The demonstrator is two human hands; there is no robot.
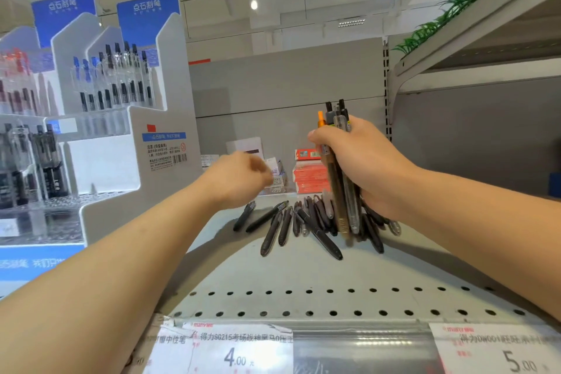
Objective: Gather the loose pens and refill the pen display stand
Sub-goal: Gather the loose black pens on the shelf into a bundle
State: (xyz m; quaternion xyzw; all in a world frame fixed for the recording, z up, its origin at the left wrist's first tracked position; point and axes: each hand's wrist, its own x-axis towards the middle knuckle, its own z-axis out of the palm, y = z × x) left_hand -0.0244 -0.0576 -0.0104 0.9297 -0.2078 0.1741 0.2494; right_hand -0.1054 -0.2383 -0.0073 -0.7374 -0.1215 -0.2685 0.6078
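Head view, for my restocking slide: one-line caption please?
Right hand grips an upright bundle of pens above loose pens on the shelf; left hand blurred.

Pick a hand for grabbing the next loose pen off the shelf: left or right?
Left. The left hand holds nothing and hovers just above the loose pens on the shelf. The right hand already grips an upright bundle of pens, so its fingers are occupied.
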